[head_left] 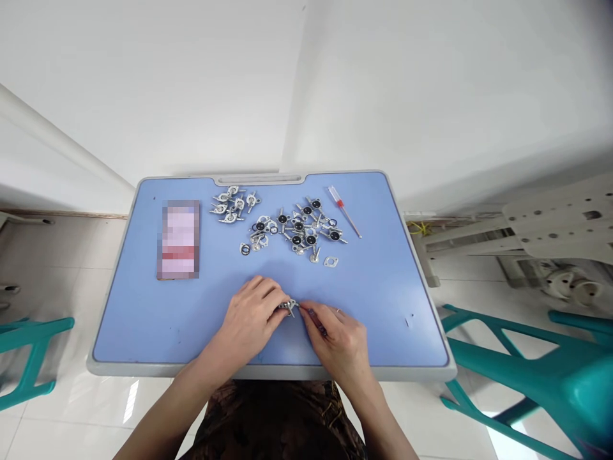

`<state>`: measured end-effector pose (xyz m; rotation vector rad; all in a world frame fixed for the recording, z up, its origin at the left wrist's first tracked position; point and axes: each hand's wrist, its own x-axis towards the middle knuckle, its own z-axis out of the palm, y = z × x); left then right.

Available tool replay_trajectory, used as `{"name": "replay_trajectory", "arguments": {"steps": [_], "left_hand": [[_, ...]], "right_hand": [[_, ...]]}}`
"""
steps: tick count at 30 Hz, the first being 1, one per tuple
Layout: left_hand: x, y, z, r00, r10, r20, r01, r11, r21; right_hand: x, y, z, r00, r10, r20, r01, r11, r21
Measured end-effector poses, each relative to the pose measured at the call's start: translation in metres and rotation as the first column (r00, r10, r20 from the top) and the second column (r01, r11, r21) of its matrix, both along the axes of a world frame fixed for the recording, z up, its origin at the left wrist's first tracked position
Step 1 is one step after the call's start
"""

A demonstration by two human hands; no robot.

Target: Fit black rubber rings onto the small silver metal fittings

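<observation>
Near the front edge of the blue table, my left hand point(253, 314) pinches a small silver metal fitting point(290, 306) with a flange and short stems. My right hand point(341, 337) is closed around a small screwdriver point(317, 323) with a dark reddish handle, its tip at the fitting's right side. Beyond my hands lies a loose cluster of similar fittings with black round caps point(297, 240), among flat metal flange plates point(330, 262) and dark rings point(245, 250). Farther left is a group of fittings without black caps point(230, 217).
A second screwdriver point(345, 211) with a clear and red handle lies at the back right of the table point(383, 287). A pixelated rectangular object point(179, 243) lies at the left. Green stools point(531, 377) stand on both sides, and a white wall rises behind.
</observation>
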<state>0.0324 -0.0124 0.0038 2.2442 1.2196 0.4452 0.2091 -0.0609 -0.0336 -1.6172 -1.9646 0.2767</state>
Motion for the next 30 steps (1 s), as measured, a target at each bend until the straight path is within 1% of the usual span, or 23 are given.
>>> {"name": "replay_trajectory", "arguments": {"steps": [8, 15, 19, 30], "left_hand": [[0.0013, -0.0001, -0.0006, 1.0, 0.004, -0.002, -0.004, 1.0, -0.005], [0.0022, -0.0019, -0.0042, 1.0, 0.01, 0.019, -0.01, 1.0, 0.01], [0.0027, -0.0022, -0.0038, 1.0, 0.016, 0.026, -0.016, 1.0, 0.01], [0.003, -0.003, -0.0062, 0.997, 0.024, 0.072, -0.026, 0.999, 0.021]], "right_hand": [[-0.0009, -0.0005, -0.0014, 1.0, -0.027, 0.006, 0.027, 1.0, 0.006], [-0.001, -0.0005, -0.0008, 1.0, -0.022, 0.0, 0.022, 1.0, -0.012], [-0.001, -0.0004, -0.0004, 1.0, -0.019, -0.007, 0.019, 1.0, -0.014], [-0.0011, -0.0002, -0.0008, 1.0, -0.018, 0.016, 0.018, 1.0, 0.004]]}}
